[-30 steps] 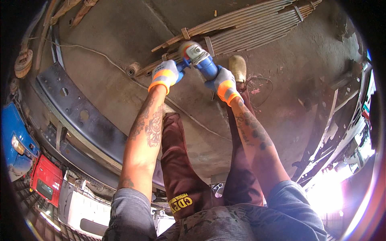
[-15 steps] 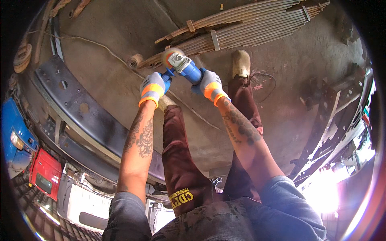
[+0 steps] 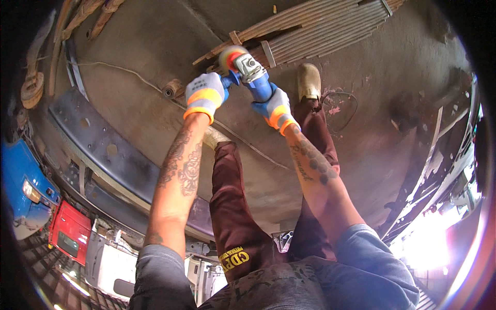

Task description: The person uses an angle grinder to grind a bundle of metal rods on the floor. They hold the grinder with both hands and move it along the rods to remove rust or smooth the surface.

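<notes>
An angle grinder (image 3: 254,77) with a blue body and metal head is held out over the floor in both my gloved hands. My left hand (image 3: 204,93) is closed round its blue side handle. Its rear body sits in the closed grip of my right hand (image 3: 274,107). The blurred disc (image 3: 232,58), orange at its middle, lies over the near left part of a stack of rusty leaf springs (image 3: 320,31). Whether the disc touches the metal, I cannot tell. A metal clamp (image 3: 268,53) wraps the springs just right of the grinder head.
A rolled spring eye (image 3: 171,89) lies left of my left hand. A thin cable (image 3: 121,68) crosses the floor. The long dark steel rail (image 3: 106,137) runs along the left. My boot (image 3: 309,81) stands beside the springs. Blue (image 3: 28,188) and red (image 3: 71,232) truck cabs are at lower left.
Both hands have carried the grinder slightly up and to the right, and its body has turned more upright. The springs and surroundings have shifted in view as my head moved.
</notes>
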Available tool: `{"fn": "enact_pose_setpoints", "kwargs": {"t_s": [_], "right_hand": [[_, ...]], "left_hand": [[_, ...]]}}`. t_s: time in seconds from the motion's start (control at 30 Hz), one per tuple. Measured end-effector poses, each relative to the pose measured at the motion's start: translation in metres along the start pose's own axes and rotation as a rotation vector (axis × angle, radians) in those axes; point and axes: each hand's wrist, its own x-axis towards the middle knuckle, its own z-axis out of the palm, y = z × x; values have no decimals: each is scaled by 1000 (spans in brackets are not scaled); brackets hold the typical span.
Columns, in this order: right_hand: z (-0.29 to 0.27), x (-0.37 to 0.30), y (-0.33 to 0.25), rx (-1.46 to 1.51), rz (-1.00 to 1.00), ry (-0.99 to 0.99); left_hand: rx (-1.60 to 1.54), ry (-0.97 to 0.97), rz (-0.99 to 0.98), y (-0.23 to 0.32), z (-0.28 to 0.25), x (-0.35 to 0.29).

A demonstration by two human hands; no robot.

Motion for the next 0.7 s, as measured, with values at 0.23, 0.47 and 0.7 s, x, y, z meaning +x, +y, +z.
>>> {"fn": "enact_pose_setpoints", "kwargs": {"t_s": [0.23, 0.47, 0.7], "right_hand": [[72, -3, 32, 462, 8, 169], [114, 6, 19, 552, 11, 241], [127, 8, 11, 610, -39, 324]], "left_hand": [[267, -70, 153, 30, -38, 5], [431, -41, 204, 21, -40, 13], [513, 34, 281, 24, -42, 12]]}}
